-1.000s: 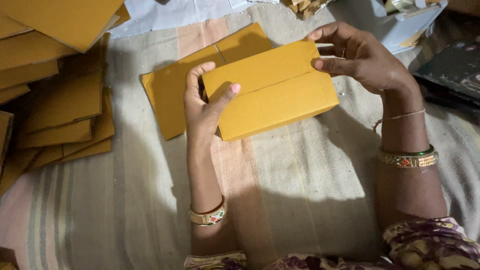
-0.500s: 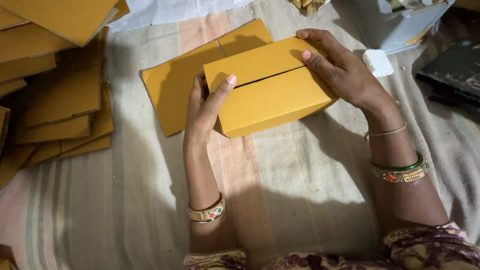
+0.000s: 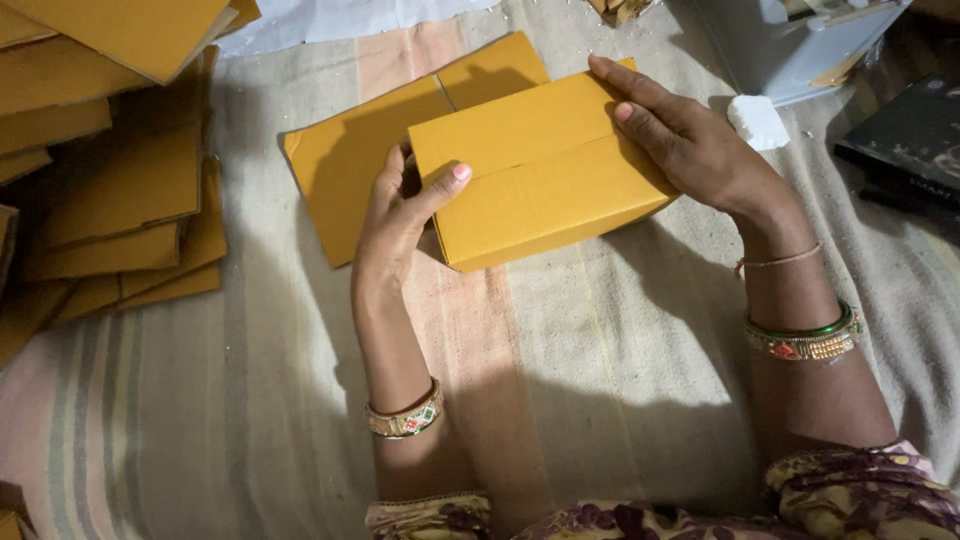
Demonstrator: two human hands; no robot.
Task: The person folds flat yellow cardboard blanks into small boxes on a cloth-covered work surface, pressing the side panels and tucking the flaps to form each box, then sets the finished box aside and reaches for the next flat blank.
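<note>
Two hands hold one yellow box point(image 3: 535, 165) on a striped cloth point(image 3: 600, 380).

The left hand point(image 3: 395, 215) clasps the box's left end, thumb on top and fingers curled behind. The right hand point(image 3: 690, 145) lies open and flat across its right end, fingers spread on the top face. Under the box lies one flat yellow sheet point(image 3: 350, 170). Left of the box sits a pile of flat yellow sheets point(image 3: 110, 180), too overlapped to count. Right of it are one small white block point(image 3: 757, 122) and one grey bin point(image 3: 790, 45).
</note>
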